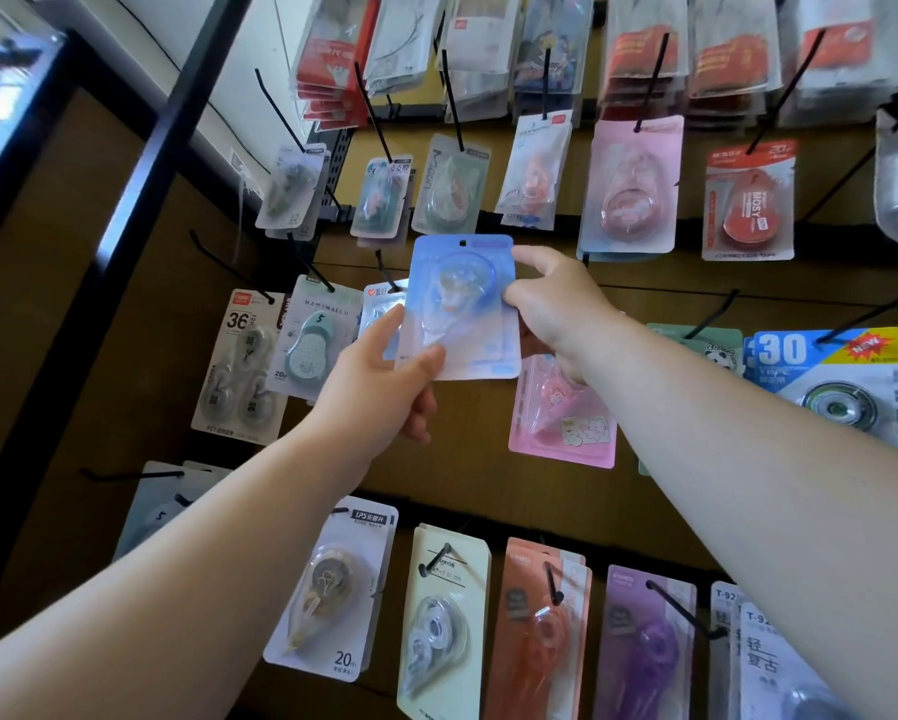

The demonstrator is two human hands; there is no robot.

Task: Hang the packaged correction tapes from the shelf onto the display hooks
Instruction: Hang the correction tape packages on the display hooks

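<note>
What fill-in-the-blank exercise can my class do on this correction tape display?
The package held between the left hand and right hand is coloured ____. Its hanging hole has ____ hook through it. The hanging pack just below the right hand is coloured ____.
Missing words: blue; no; pink.

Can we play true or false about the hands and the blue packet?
1. Both the left hand and the right hand hold the blue packet. True.
2. The blue packet lies on the floor. False: the hands hold it up in the air.
3. A pink packet shows just below the right hand. True.
4. The hooks are white. False: they are black.
</note>
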